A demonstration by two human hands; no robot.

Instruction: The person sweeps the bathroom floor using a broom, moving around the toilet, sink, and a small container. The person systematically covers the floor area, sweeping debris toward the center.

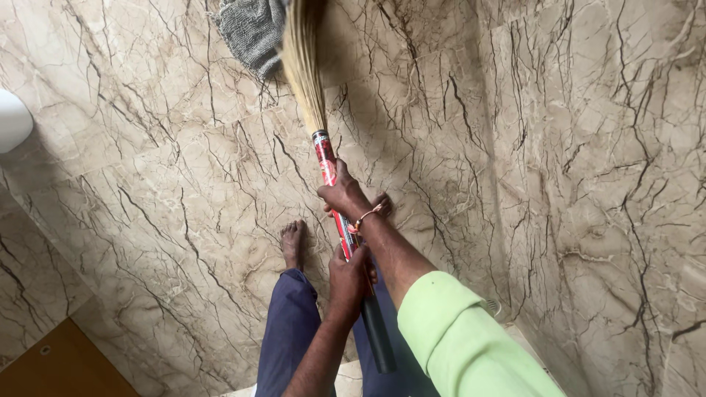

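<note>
I hold a grass broom [305, 70] with a red and black handle [326, 165] in both hands. My right hand [343, 193] grips the handle high up, near the red part. My left hand [348, 278] grips it lower down, just above the black end [376, 334]. The straw bristles reach forward over the beige marble floor [176, 169] and touch a grey cloth [252, 29] lying at the top of the view. My bare feet [293, 242] stand on the floor below the broom.
A white rounded object [13, 119] shows at the left edge. A brown wooden surface [62, 364] sits at the bottom left. A small round floor drain [491, 304] lies behind my right sleeve. The marble wall rises on the right.
</note>
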